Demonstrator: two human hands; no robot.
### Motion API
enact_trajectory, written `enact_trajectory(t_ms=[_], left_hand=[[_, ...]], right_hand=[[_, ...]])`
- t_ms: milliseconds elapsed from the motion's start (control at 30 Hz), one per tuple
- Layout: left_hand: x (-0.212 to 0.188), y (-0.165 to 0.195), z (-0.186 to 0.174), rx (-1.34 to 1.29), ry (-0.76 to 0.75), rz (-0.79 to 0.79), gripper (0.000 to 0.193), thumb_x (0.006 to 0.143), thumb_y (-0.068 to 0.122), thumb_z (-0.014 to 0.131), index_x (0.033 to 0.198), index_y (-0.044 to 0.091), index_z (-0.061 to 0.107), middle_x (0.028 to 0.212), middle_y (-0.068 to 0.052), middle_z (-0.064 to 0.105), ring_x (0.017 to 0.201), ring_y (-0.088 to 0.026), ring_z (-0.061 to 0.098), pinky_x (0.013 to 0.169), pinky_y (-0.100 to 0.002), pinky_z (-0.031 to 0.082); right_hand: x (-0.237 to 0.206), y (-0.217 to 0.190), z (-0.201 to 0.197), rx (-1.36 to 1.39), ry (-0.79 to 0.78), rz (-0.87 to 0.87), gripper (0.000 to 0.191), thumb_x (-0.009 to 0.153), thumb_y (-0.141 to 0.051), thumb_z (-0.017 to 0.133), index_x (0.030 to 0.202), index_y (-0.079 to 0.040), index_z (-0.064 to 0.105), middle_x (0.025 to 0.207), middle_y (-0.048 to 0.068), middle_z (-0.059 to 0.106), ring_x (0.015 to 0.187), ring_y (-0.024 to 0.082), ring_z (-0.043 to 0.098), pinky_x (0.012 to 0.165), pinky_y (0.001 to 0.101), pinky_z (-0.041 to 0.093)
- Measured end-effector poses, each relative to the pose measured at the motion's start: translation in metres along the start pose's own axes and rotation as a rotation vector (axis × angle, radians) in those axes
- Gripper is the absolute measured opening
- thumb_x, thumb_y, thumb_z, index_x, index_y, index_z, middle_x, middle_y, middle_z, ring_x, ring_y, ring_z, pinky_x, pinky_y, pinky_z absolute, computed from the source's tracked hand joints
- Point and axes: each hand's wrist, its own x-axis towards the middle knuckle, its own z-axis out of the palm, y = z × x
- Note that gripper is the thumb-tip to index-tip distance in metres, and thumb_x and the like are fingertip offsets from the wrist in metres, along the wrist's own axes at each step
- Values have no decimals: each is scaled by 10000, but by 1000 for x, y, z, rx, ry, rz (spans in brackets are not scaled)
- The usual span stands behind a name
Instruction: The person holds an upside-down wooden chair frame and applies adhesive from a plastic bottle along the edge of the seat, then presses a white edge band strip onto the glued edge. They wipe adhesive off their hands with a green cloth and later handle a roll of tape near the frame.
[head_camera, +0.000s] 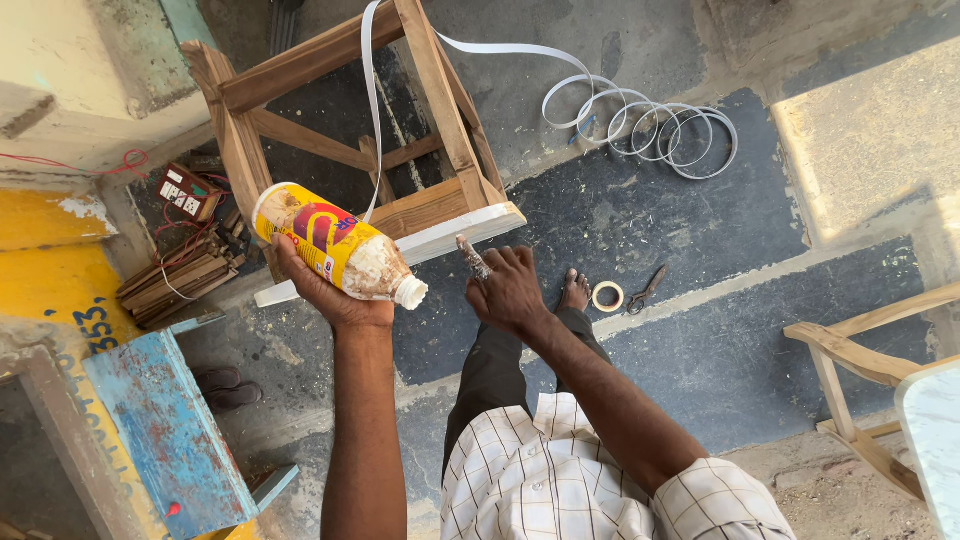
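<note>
I'm seeing my left hand (335, 290) wrapping its grip around a yellow plastic glue bottle with a red label and white nozzle (335, 245), holding it tilted with the nozzle pointing down and right, near the white-edged rail of the bare wooden stool frame (440, 120). The bottle's lower part is crusted with dried whitish residue. My right hand (508, 290) is hanging just beside the nozzle, not touching the bottle; its fingers are loosely curled on nothing, with the index finger (470, 257) sticking out toward the frame's white edge, coated in glue and dust.

A long white edge-banding strip (640, 120) is running over the frame and coiling loosely on the dark stone floor (720, 330). A small roll of tape (606, 296) and a pair of scissors (648, 288) are lying on the floor beside my bare foot (575, 290). A worn blue metal box (170, 430) is sitting at lower left, a stack of thin wooden slats (180, 280) above it.
</note>
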Motion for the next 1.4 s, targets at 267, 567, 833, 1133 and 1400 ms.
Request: enact_trajectory(t_ms=[267,567,833,1133,1400], left_hand=[[-2,4,0,10,6,14,683,891,606,606,1432,222,445,1252,-18,645,1146,-186,701,1002,-429,639],[12,21,2,18,-50,32,668,928,589,632,1420,176,451,1213,-45,638,1114,-204,697,990,-442,642],[36,33,7,-16,-87,-79,714,890,578,670,1447,190,450,1227,-27,640,1132,-188,690,998,-424,643],[61,43,15,-19,-148,-163,711,865,580,674,1424,194,465,1232,-46,650,1099,-202,717,978,-431,647],[70,52,10,0,-125,-204,749,863,603,668,1441,187,437,1251,-77,641,1105,-218,724,981,-452,660]], right_hand=[[4,-3,4,65,-44,127,480,904,-288,553,1259,32,606,789,96,529,784,244,515,855,431,361],[14,-19,8,-149,-94,153,357,981,-315,556,1100,7,651,891,113,557,882,249,494,918,475,361],[9,-39,17,-245,-171,195,466,989,-350,494,1275,-8,630,804,104,526,810,251,467,867,481,341],[7,-70,26,-250,-113,195,486,955,-292,573,1324,18,636,837,97,541,868,247,485,964,474,327],[42,-20,-29,-451,35,476,617,817,-65,594,1408,-241,626,1530,187,333,1415,343,265,1101,529,241]])
